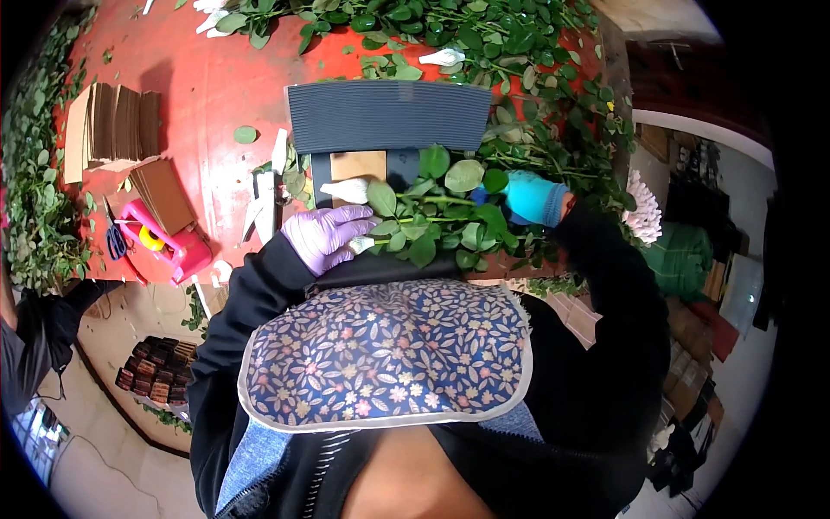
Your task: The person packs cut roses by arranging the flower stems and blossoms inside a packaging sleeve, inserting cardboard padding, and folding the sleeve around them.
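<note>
The leafy stems (432, 216) lay near the middle of the table's (207, 86) near edge, their two white-covered heads (346, 190) pointing to the left. The person's left hand (327, 240), in a lilac glove, was at the nearer head, fingers extended and touching it; I could not tell whether its grip was closed. The right hand (532, 198), in a blue glove, had its grip closed round the stems, partly hidden by leaves.

Beneath the farther head was a brown cardboard strip (359, 165), on a dark surface just on the near side of a ridged dark sheet (389, 117). Toward the table's left edge stood a stack of cardboard pieces (121, 125), with a pink tape dispenser (186, 253) and scissors (116, 238) nearer the near-left corner. Loose greenery (484, 30) covered much of the far edge.
</note>
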### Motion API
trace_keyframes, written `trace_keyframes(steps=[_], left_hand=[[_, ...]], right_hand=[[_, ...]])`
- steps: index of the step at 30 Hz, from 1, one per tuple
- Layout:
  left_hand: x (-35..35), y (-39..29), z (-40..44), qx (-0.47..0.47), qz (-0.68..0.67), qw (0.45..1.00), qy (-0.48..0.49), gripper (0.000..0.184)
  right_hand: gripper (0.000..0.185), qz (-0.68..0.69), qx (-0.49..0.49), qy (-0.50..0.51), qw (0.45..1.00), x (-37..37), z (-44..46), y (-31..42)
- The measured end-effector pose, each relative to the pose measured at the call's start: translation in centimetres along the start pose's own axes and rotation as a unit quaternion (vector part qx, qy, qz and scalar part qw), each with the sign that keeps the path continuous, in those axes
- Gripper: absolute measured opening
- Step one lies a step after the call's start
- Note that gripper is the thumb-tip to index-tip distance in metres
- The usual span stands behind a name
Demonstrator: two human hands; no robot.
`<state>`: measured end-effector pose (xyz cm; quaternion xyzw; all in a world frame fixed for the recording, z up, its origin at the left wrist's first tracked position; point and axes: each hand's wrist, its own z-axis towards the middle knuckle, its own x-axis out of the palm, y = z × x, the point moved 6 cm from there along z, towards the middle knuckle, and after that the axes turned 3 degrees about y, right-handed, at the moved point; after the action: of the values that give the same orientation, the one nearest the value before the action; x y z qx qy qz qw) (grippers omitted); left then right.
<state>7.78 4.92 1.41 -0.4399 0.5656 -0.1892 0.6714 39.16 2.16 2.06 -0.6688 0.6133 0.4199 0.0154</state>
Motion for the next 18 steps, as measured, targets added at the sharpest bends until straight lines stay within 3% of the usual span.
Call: trace_keyframes(steps=[2, 4, 6, 8, 10, 11, 12, 16, 17, 18], left_hand=[[0.0, -0.2, -0.1, -0.003, 0.01, 1.0, 0.008, 0.056], [-0.3, -0.2, 0.2, -0.007, 0.016, 1.0, 0.016, 0.056], [0.0, 0.1, 0.2, -0.025, 0.023, 0.999, 0.023, 0.055], [-0.4, -0.2, 0.2, 0.022, 0.086, 0.996, -0.022, 0.056], [-0.1, 0.1, -0.1, -0.003, 0.059, 0.998, -0.003, 0.057], [-0.2, 0.1, -0.2, -0.013, 0.045, 0.999, -0.006, 0.057], [-0.2, 0.1, -0.2, -0.022, 0.031, 0.999, -0.009, 0.057], [-0.2, -0.2, -0.3, -0.034, 0.089, 0.995, -0.03, 0.055], [0.5, 0.2, -0.3, -0.09, 0.113, 0.989, 0.036, 0.055], [0.3, -0.1, -0.2, -0.09, 0.115, 0.989, 0.034, 0.055]], right_hand=[[0.052, -0.02, -0.003, -0.015, 1.0, -0.3, 0.4, -1.6], [0.035, -0.048, 0.004, -0.112, 0.993, -1.3, -0.4, -0.7], [0.035, 0.072, 0.058, -0.011, 0.996, -2.1, 0.2, 1.1], [0.031, 0.079, 0.053, -0.057, 0.994, -2.5, 0.4, 1.9], [0.026, 0.004, -0.01, -0.097, 0.995, -3.6, 0.4, 3.6], [0.024, -0.006, -0.051, -0.162, 0.985, -3.9, 0.4, 3.8], [0.025, -0.014, -0.044, -0.178, 0.983, -4.2, 0.6, 3.7], [0.024, -0.059, -0.046, -0.175, 0.982, -3.4, 1.2, 3.5], [0.025, -0.045, -0.042, -0.153, 0.986, -3.0, 1.6, 3.3], [0.03, -0.028, -0.007, -0.108, 0.994, -2.5, 1.9, 2.9]])
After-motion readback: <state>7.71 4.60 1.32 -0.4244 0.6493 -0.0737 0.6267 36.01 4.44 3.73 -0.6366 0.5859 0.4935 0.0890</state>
